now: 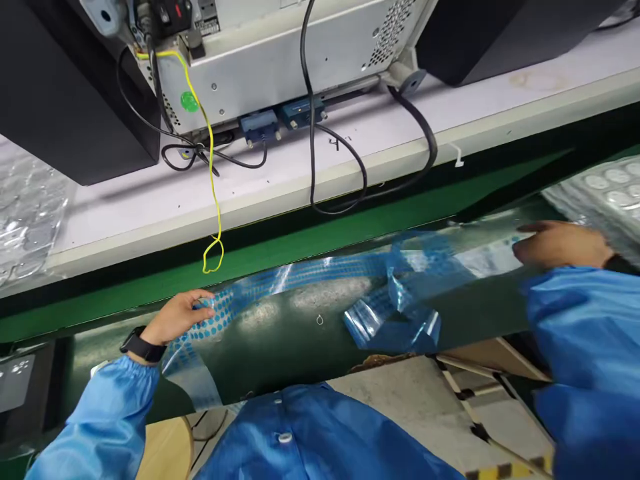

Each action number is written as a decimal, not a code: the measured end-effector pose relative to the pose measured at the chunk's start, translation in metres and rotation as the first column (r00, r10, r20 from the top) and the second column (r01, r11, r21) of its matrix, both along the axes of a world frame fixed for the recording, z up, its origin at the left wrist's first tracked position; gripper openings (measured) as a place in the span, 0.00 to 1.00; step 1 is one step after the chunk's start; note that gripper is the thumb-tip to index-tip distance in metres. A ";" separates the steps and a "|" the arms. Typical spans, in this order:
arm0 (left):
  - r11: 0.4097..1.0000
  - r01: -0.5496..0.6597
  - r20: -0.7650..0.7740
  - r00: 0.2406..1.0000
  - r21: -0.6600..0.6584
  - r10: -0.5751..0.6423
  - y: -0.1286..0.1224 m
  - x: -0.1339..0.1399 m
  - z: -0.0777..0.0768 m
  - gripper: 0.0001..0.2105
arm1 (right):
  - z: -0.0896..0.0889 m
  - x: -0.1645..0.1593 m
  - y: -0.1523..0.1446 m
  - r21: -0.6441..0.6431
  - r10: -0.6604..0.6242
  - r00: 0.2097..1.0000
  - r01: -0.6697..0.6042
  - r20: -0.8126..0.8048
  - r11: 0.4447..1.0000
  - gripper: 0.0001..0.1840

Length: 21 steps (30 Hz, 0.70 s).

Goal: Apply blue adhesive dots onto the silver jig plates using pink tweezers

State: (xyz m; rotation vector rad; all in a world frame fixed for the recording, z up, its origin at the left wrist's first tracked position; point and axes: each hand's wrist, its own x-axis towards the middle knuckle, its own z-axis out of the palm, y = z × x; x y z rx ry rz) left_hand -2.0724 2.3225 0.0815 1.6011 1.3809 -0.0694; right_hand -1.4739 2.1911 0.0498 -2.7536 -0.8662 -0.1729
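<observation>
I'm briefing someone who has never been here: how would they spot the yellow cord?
Find the grey metal machine on the white shelf. From its left end, the thin yellow cord hangs past the shelf's front edge, ending just above the left hand in the picture. Its bright colour sets it apart from the black cables.

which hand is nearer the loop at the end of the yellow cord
Left. The left hand is just below and left of the yellow cord's loop in the picture; the right hand is far to its right, near the film strip's other end.
</observation>
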 end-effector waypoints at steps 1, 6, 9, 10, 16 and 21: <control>1.000 0.014 0.004 1.000 0.008 -0.014 -0.003 0.005 -0.004 0.24 | 0.002 -0.018 0.006 -0.034 -0.138 0.990 0.139 0.036 0.990 0.13; 0.989 0.129 0.015 0.991 0.078 -0.131 -0.020 0.034 -0.021 0.19 | -0.004 -0.177 0.041 0.096 0.681 0.706 -0.677 -0.194 0.729 0.21; 0.981 0.180 0.059 0.981 0.069 -0.184 -0.028 0.049 -0.022 0.18 | -0.018 -0.276 0.062 0.239 0.898 0.070 -0.952 -0.434 0.189 0.41; 0.983 0.181 0.090 0.979 0.039 -0.184 -0.030 0.052 -0.021 0.18 | -0.021 -0.302 0.069 0.276 0.869 -0.068 -0.958 -0.491 0.081 0.46; 0.993 0.090 0.324 0.944 -0.075 -0.061 -0.036 0.035 -0.023 0.23 | -0.012 -0.366 0.111 0.312 0.594 -0.338 -0.938 -0.730 -0.151 0.35; 0.972 0.043 0.427 0.902 -0.229 0.061 -0.055 -0.002 -0.051 0.34 | 0.011 -0.372 0.120 0.212 0.503 -0.302 -0.950 -0.810 -0.228 0.18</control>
